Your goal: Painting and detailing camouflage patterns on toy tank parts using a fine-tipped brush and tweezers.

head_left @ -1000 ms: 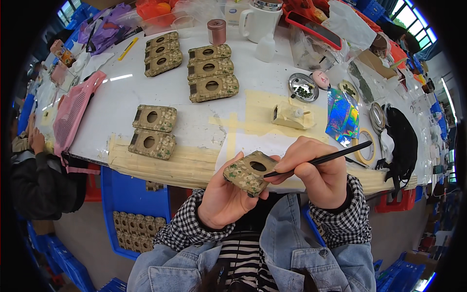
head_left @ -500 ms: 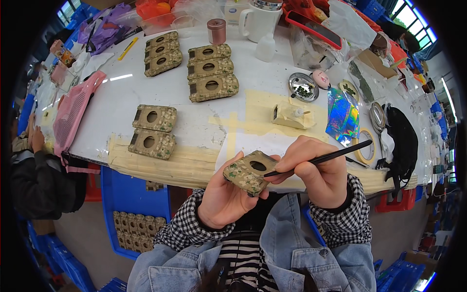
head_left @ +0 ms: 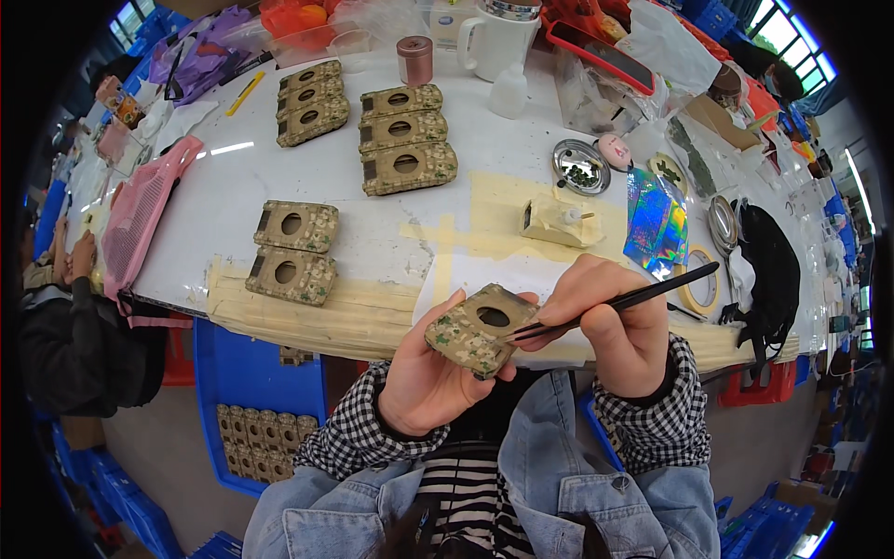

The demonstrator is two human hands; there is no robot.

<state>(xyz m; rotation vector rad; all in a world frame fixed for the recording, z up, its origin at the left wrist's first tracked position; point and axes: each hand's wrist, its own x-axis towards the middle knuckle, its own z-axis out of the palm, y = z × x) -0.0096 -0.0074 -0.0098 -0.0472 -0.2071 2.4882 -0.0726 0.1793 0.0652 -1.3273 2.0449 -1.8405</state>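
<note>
Left hand (head_left: 428, 382): curled around a camouflage housing (head_left: 458, 343), held tilted over the near edge of the bench (head_left: 223, 186).
Right hand (head_left: 616, 326): pinches black tweezers (head_left: 656, 285), tips at the housing beside its round hole.
Similar housings (head_left: 317, 280): three groups on the bench, farther left.
Blue tray (head_left: 256, 359): below, holding more.

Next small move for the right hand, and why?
I'd probably ease the black tweezers in the right hand slightly off the camouflage casing and check the spot: their prongs look parted, the tips are at the casing beside its round hole, and I can't tell if anything sits between them. The left hand supports the casing.
</note>
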